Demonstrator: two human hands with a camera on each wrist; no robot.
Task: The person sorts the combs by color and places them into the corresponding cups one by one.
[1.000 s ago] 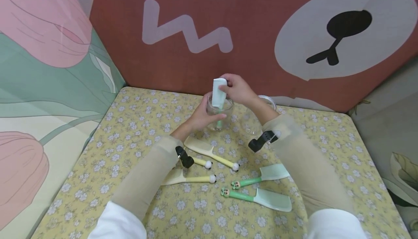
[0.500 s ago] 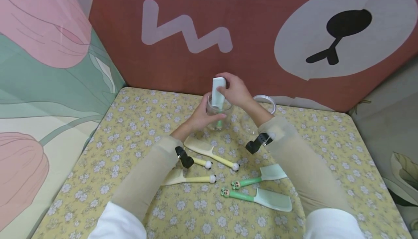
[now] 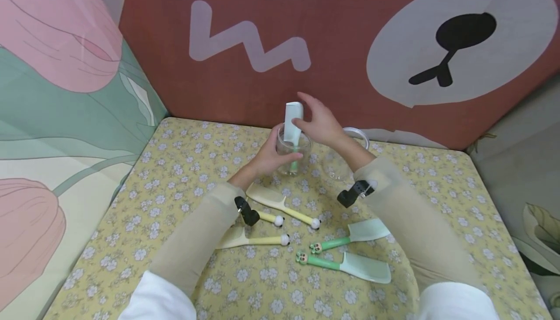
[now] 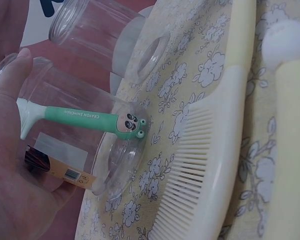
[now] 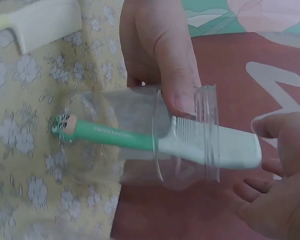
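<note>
My left hand (image 3: 269, 157) grips a clear plastic jar (image 3: 304, 159) standing at the back of the table, with the thumb across its side. A mint comb (image 3: 293, 123) with a green handle stands in the jar, handle down. Its figure-topped handle end (image 4: 132, 125) is at the jar's bottom in the left wrist view, and its toothed blade (image 5: 235, 145) sticks out past the mouth. Beside the blade, my right hand (image 3: 323, 124) has its fingers spread, thumb tip close to the comb. In the right wrist view these fingers stand apart from the blade.
A second clear jar (image 3: 337, 164) stands just right, partly behind my right forearm. Nearer lie two green-handled combs (image 3: 365, 267) on the right. Cream combs with yellow handles (image 3: 302, 216) lie near my left forearm. A patterned wall (image 3: 245, 91) rises behind the table.
My right fingers have let go of the comb's blade and opened away from it. The comb stays upright in the jar; my left hand keeps its hold.
</note>
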